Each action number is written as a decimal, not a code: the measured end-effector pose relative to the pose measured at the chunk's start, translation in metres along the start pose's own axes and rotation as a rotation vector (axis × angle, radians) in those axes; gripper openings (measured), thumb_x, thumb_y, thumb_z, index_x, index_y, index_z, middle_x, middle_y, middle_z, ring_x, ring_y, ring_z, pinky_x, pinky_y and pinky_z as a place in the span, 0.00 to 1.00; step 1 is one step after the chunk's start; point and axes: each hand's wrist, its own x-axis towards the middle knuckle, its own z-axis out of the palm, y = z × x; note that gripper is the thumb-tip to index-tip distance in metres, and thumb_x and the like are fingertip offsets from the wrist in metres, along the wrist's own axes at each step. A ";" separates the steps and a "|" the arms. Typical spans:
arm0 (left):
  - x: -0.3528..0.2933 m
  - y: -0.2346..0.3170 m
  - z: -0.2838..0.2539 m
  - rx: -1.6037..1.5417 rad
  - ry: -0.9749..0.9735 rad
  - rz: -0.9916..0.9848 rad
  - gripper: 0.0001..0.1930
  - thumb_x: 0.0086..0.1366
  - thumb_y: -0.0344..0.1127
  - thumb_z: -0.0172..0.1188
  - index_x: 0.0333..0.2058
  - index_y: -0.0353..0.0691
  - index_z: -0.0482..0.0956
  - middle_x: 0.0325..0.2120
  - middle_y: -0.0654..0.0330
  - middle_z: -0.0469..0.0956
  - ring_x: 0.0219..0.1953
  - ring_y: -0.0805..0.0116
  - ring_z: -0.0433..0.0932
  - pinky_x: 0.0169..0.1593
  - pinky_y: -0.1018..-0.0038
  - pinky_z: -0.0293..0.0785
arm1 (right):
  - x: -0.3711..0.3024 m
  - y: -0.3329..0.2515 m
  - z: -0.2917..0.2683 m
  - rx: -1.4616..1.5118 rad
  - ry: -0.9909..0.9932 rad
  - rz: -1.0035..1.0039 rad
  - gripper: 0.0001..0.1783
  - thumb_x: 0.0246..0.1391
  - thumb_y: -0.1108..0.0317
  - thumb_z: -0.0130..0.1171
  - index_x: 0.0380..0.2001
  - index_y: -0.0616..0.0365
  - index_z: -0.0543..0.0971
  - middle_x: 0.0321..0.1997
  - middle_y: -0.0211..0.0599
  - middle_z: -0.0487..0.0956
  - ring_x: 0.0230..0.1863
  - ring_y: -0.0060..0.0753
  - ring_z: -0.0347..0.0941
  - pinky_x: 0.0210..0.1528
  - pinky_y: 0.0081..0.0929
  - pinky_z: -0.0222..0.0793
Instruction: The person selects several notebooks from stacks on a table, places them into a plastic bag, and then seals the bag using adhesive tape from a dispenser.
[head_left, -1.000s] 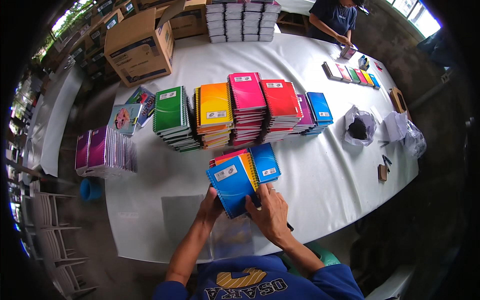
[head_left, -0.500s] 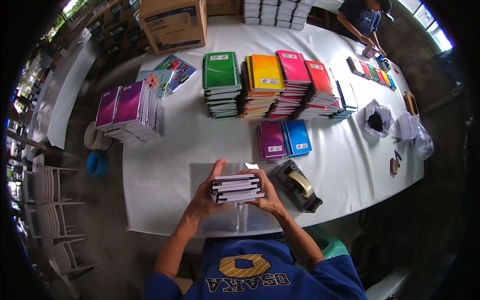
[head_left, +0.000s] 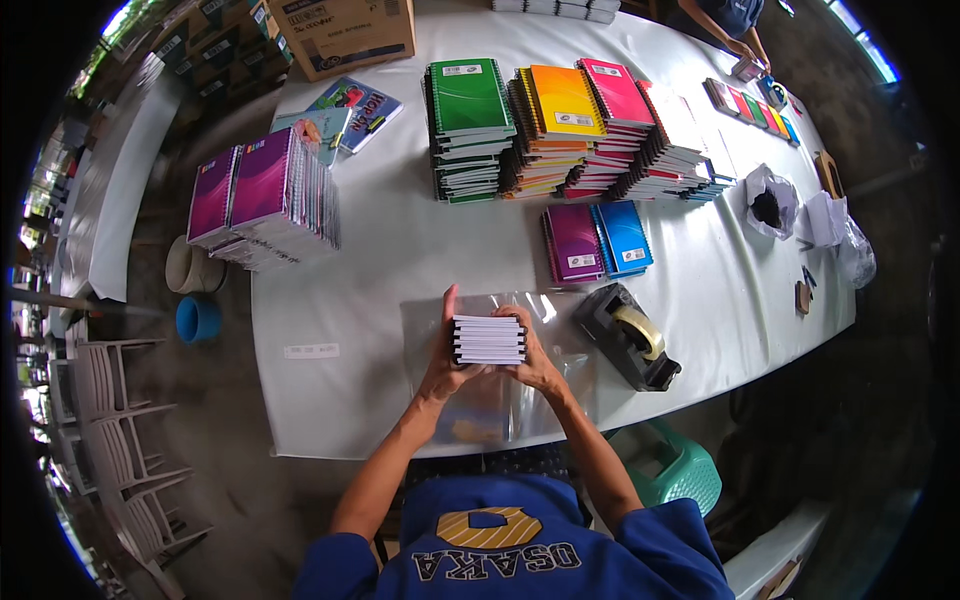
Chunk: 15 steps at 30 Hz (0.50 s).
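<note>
A small stack of notebooks is pressed between my two hands, its white page edges facing up toward me. My left hand closes on the stack's left side, with one finger pointing up along it. On the opposite side my right hand grips the stack, fingers bent over the far corner. Beneath the hands lies a clear plastic sheet on the table. A black tape dispenser with a yellowish roll stands to the right of my right hand. Beyond it sit a purple notebook and a blue notebook.
Tall stacks of green, yellow and pink notebooks stand at the back. Wrapped purple notebooks are at the left, near a cardboard box. A co-worker's hands handle something at the far right.
The notebooks in my hands have become more evenly lined up, their edges now flush. My view has shifted, so the table's things appear displaced.
</note>
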 end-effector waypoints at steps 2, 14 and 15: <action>0.000 0.002 0.002 -0.042 -0.017 -0.015 0.61 0.47 0.38 0.74 0.69 0.38 0.36 0.63 0.50 0.58 0.67 0.60 0.53 0.68 0.65 0.48 | -0.001 0.007 0.002 -0.035 -0.016 0.034 0.46 0.33 0.64 0.75 0.56 0.59 0.62 0.54 0.39 0.63 0.58 0.39 0.61 0.63 0.35 0.56; 0.036 0.015 -0.065 -0.006 -0.208 -0.065 0.42 0.55 0.40 0.69 0.66 0.41 0.58 0.67 0.56 0.55 0.70 0.61 0.49 0.70 0.65 0.43 | 0.005 -0.003 0.000 -0.121 -0.058 -0.034 0.43 0.29 0.65 0.78 0.49 0.61 0.65 0.49 0.40 0.66 0.52 0.41 0.66 0.56 0.34 0.62; 0.037 0.012 -0.065 -0.021 -0.225 -0.098 0.39 0.56 0.41 0.69 0.65 0.42 0.61 0.67 0.56 0.55 0.70 0.60 0.49 0.70 0.66 0.43 | 0.005 -0.004 0.001 -0.102 -0.052 -0.008 0.43 0.29 0.66 0.78 0.49 0.61 0.65 0.49 0.40 0.66 0.52 0.40 0.66 0.56 0.34 0.62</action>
